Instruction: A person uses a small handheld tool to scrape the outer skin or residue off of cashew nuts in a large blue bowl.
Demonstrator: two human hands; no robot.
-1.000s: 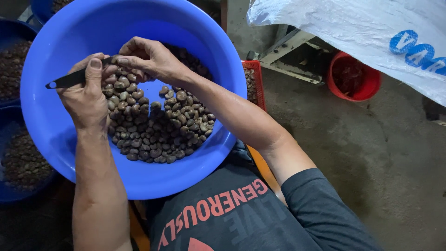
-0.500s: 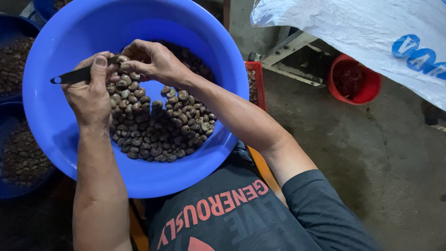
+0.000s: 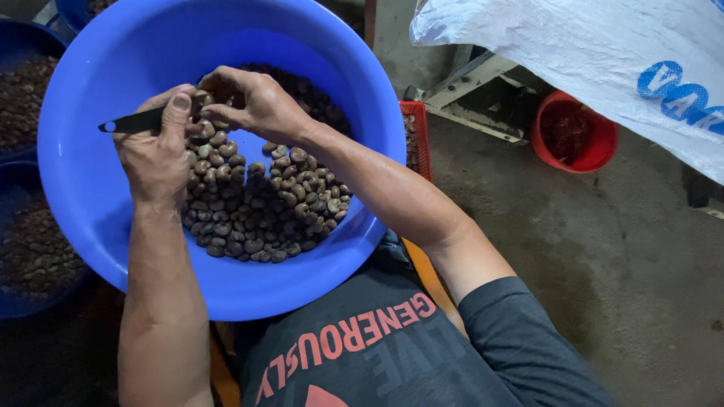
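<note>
Centrally, a single brown nut (image 3: pixel 202 102) is seen pinched between both hands above the heap of nuts (image 3: pixel 260 203), w/ the left hand (image 3: pixel 154 154) closed in a fist around a dark flat tool (image 3: pixel 132 122) and the thumb pressed down on top of it. The tool's long axis is laid roughly horizontal, its free end pointed left and away from the nut, so the working end is hidden under the thumb, right at the nut. The right hand (image 3: pixel 256 105) is brought in from the right, fingers curled and closed on the nut from above; exact fingertip contact can't be made out, since it is covered by the knuckles. Both hands are touching at the nut, so neither is nearer; the nut lies at the left thumb tip and just below-left of the right fingers. The heap is held in a big blue basin (image 3: pixel 90 211), resting on the lap, approx. its lower-right half filled. Further blue basins (image 3: pixel 23 45) w/ darker contents are seen at the left edge. A red crate (image 3: pixel 413 136) is placed just beyond the basin's right rim, a red bucket (image 3: pixel 577 136) well apart on the concrete floor (image 3: pixel 603 256), and a white sack (image 3: pixel 573 53) is draped above it.
</note>
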